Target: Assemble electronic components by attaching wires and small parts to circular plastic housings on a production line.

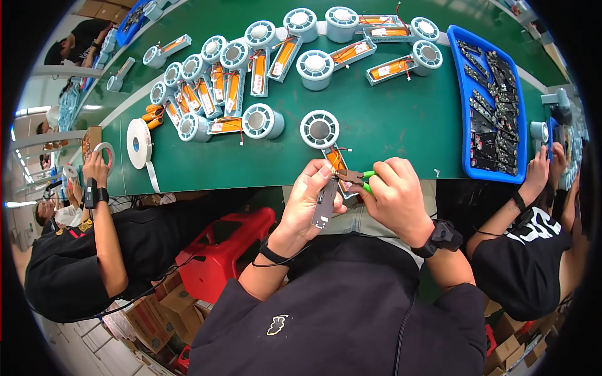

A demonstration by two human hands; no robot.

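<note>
In my left hand [305, 199], a narrow dark circuit board [323, 207] is pinched between thumb and fingers, just off the table's near edge. My right hand [401, 194] is wrapped round green-handled cutting pliers [352, 177]. Their jaws are at the upper end of the board, by some thin wires; whether they bite on a wire is too small to tell. Just beyond the hands lies a pale blue handheld fan [320, 129], its round head away from me. An orange battery [335, 159] shows in its uncovered handle, partly hidden behind my fingers.
Several similar fans [260, 121] with orange batteries stand and lie across the green table [389, 138]. At right is a blue tray [467, 106] of circuit boards; at left, a roll of white tape [139, 144]. Co-workers sit on both sides, a red stool [222, 250] at lower left.
</note>
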